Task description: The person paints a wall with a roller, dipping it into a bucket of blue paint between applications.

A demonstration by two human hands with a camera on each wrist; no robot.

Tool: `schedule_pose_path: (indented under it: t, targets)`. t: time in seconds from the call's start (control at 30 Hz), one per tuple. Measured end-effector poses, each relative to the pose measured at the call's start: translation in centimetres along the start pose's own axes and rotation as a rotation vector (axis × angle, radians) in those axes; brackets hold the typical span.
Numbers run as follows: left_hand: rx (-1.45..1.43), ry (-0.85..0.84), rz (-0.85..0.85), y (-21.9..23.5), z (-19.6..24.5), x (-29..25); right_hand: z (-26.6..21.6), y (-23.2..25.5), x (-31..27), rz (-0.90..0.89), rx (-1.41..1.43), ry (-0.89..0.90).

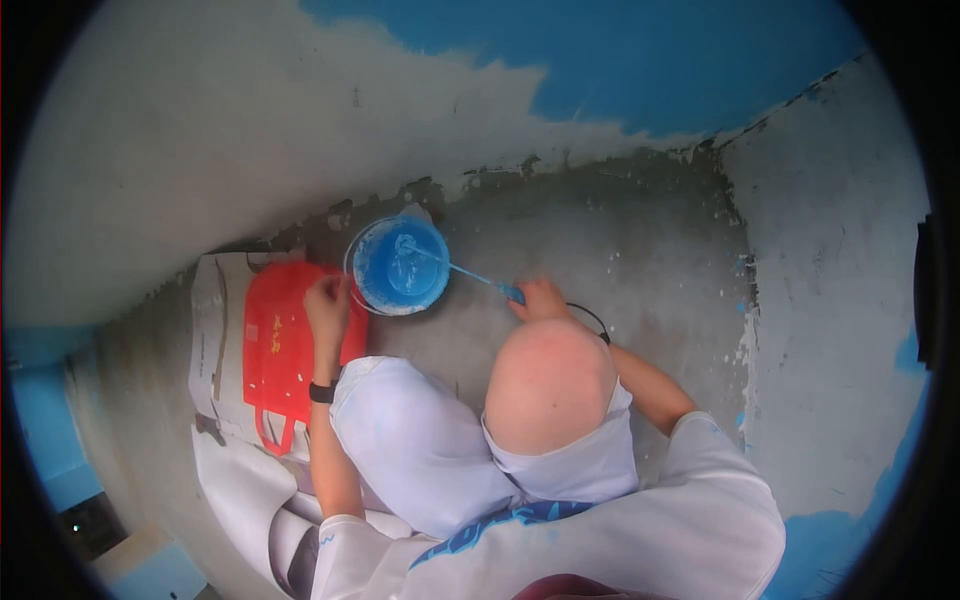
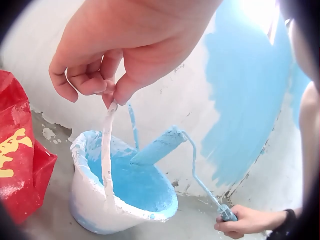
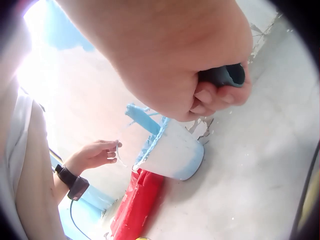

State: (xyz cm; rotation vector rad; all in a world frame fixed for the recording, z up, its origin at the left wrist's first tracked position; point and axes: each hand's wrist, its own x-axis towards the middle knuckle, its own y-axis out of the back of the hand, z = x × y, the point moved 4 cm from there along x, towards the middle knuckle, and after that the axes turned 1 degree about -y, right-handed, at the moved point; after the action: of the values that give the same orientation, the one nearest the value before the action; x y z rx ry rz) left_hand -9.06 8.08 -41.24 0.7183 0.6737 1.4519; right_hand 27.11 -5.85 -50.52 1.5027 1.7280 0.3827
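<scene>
A white bucket (image 2: 87, 205), its rim caked with paint, holds light blue paint (image 2: 127, 175) and stands on the floor by the wall. My left hand (image 1: 328, 305) pinches its raised, paint-coated bail handle (image 2: 106, 150) between thumb and fingertips. In my right hand (image 1: 543, 298) is the grip of a paint roller (image 2: 160, 147), with the fingers curled round it. The blue roller sleeve slants into the bucket, its lower end at the paint, and its thin bent frame (image 2: 194, 165) reaches out over the rim. From the right wrist view, the end of the dark grip (image 3: 225, 76) shows in the fist.
Left of the bucket lies a red bag (image 1: 275, 345) with yellow lettering, on a pale grey case or box (image 1: 208, 340). Behind rises a wall (image 1: 250, 120) partly painted blue. Paint specks dot the grey concrete floor (image 1: 650, 270). My knees are close to the bucket.
</scene>
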Motion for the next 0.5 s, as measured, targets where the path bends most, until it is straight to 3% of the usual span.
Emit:
schedule_pose_path:
  t: [0.1, 0.5]
  targets:
    - [-0.028, 0.011, -0.015, -0.1, -0.4, 0.0, -0.3, -0.2, -0.2, -0.053, 0.025, -0.088]
    - [-0.059, -0.011, 0.010, -0.2, -1.0, -0.1, -2.0, -0.2, 0.1, -0.068, -0.003, -0.079]
